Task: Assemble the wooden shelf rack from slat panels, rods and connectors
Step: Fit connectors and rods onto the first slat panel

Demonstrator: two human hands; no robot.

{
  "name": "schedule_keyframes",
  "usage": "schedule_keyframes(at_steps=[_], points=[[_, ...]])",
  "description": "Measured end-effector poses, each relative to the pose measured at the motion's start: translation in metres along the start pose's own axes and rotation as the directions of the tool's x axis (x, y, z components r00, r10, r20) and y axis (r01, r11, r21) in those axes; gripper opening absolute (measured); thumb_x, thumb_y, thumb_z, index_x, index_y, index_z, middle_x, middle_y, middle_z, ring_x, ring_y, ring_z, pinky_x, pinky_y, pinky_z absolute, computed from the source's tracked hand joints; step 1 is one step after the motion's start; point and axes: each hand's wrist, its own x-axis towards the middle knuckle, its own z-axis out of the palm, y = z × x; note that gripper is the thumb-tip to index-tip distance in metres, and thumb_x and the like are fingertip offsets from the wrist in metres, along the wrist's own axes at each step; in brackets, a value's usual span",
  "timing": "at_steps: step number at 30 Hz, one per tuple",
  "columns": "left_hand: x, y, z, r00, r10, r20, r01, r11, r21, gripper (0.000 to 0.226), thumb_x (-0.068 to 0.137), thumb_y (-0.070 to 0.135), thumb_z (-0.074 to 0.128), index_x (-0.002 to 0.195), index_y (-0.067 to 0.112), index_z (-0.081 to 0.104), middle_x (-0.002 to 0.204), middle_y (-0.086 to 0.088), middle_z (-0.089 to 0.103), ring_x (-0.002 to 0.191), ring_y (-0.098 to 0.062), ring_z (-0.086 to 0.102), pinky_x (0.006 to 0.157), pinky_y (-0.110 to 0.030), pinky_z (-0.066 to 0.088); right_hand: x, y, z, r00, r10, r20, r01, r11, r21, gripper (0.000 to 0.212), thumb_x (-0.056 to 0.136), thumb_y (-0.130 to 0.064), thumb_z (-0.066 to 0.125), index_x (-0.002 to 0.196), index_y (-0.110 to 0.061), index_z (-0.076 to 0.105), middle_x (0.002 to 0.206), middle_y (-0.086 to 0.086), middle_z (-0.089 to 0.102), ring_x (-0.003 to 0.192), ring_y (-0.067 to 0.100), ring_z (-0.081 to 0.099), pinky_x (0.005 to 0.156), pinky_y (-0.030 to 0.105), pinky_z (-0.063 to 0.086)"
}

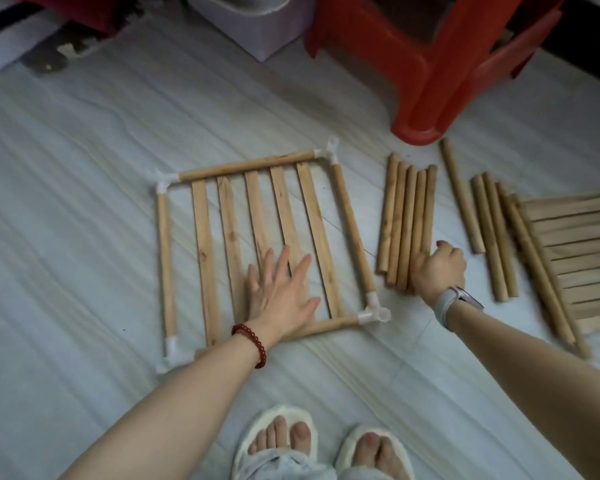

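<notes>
An assembled slat panel (205, 244) lies flat on the floor, framed by wooden rods joined with white plastic corner connectors (374, 311). My left hand (281, 289) rests on its slats with the fingers spread and straight. To the right lies a row of several loose rods (400, 220). My right hand (437, 268) has its fingers curled round the near ends of the rightmost rods in that row. More loose rods (492, 237) lie further right.
A stack of slat panels (582, 258) sits at the right edge. A red plastic stool (426, 74) stands behind the rods. A grey box (264, 32) is at the back. My feet in white slippers (281, 441) are at the bottom.
</notes>
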Motion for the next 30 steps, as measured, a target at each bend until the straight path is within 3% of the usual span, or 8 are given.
schedule_keyframes(at_steps=[4, 9, 13, 17, 20, 23, 26, 30], points=[[0.011, 0.017, 0.023, 0.966, 0.092, 0.243, -0.134, 0.978, 0.161, 0.083, 0.080, 0.078, 0.028, 0.148, 0.042, -0.003, 0.157, 0.000, -0.021, 0.140, -0.031, -0.027, 0.109, -0.062, -0.011, 0.027, 0.007, 0.007, 0.977, 0.185, 0.102, -0.186, 0.982, 0.004, 0.040, 0.094, -0.015, 0.040, 0.129, 0.005, 0.041, 0.135, 0.027, 0.041, 0.124, 0.042, 0.039, 0.101, 0.044, 0.031], [0.014, 0.022, 0.022, 0.951, 0.052, 0.305, -0.130, 0.962, 0.240, 0.082, 0.081, 0.079, 0.025, 0.147, 0.042, -0.007, 0.155, -0.005, -0.027, 0.139, -0.035, -0.029, 0.109, -0.063, -0.008, 0.039, 0.017, 0.011, 0.948, 0.248, 0.198, -0.283, 0.943, 0.175, 0.031, 0.082, -0.012, 0.048, 0.107, 0.006, 0.053, 0.113, 0.023, 0.058, 0.096, 0.039, 0.059, 0.085, 0.045, 0.051], [0.015, 0.028, 0.012, 0.949, 0.055, 0.309, -0.146, 0.949, 0.280, 0.080, 0.086, 0.073, 0.028, 0.150, 0.036, -0.005, 0.154, -0.002, -0.029, 0.140, -0.035, -0.027, 0.112, -0.061, -0.002, 0.032, 0.024, 0.004, 0.962, 0.254, 0.100, -0.272, 0.885, 0.378, 0.023, 0.085, -0.012, 0.046, 0.106, -0.003, 0.046, 0.102, 0.015, 0.057, 0.082, 0.031, 0.053, 0.072, 0.034, 0.041], [0.011, 0.037, 0.011, 0.945, 0.088, 0.316, -0.194, 0.927, 0.320, 0.075, 0.094, 0.062, 0.026, 0.152, 0.024, -0.004, 0.156, 0.002, -0.023, 0.143, -0.025, -0.023, 0.115, -0.055, -0.001, 0.003, 0.033, -0.019, 0.988, 0.139, -0.071, -0.051, 0.720, 0.692, 0.014, 0.087, -0.018, 0.048, 0.101, -0.023, 0.048, 0.078, 0.003, 0.062, 0.067, 0.019, 0.059, 0.063, 0.031, 0.047], [0.003, 0.046, 0.010, 0.945, 0.095, 0.312, -0.189, 0.939, 0.288, 0.066, 0.099, 0.053, 0.025, 0.152, 0.023, 0.001, 0.158, 0.003, -0.016, 0.145, -0.022, -0.014, 0.116, -0.052, 0.004, -0.024, 0.032, -0.051, 0.998, 0.009, -0.055, 0.041, 0.545, 0.837, 0.018, 0.086, -0.008, 0.056, 0.097, -0.023, 0.058, 0.080, 0.000, 0.060, 0.056, 0.005, 0.057, 0.050, 0.019, 0.045], [-0.009, 0.054, 0.012, 0.934, 0.133, 0.331, -0.229, 0.935, 0.269, 0.055, 0.102, 0.041, 0.026, 0.151, 0.027, 0.007, 0.159, 0.000, -0.011, 0.146, -0.024, -0.008, 0.116, -0.052, 0.007, -0.048, 0.031, -0.080, 0.978, -0.148, -0.147, 0.203, 0.521, 0.829, 0.020, 0.086, -0.004, 0.061, 0.094, -0.022, 0.061, 0.080, -0.005, 0.058, 0.060, 0.009, 0.052, 0.053, 0.021, 0.044], [-0.021, 0.058, 0.018, 0.931, 0.125, 0.342, -0.231, 0.929, 0.289, 0.051, 0.103, 0.030, 0.026, 0.151, 0.031, 0.006, 0.159, -0.002, -0.011, 0.146, -0.026, -0.007, 0.115, -0.055, 0.004, -0.061, 0.034, -0.097, 0.922, -0.216, -0.322, 0.387, 0.529, 0.755, 0.008, 0.091, -0.007, 0.058, 0.096, -0.007, 0.064, 0.084, -0.003, 0.056, 0.069, 0.018, 0.046, 0.059, 0.032, 0.042], [-0.016, 0.057, 0.015, 0.929, 0.133, 0.347, -0.275, 0.873, 0.403, 0.055, 0.103, 0.018, 0.026, 0.150, 0.035, 0.003, 0.159, -0.003, -0.010, 0.145, -0.026, -0.011, 0.114, -0.055, 0.002, -0.072, 0.039, -0.102, 0.933, -0.178, -0.313, 0.359, 0.518, 0.776, 0.012, 0.098, -0.015, 0.046, 0.089, -0.017, 0.053, 0.087, 0.005, 0.055, 0.077, 0.021, 0.055, 0.054, 0.022, 0.052]])
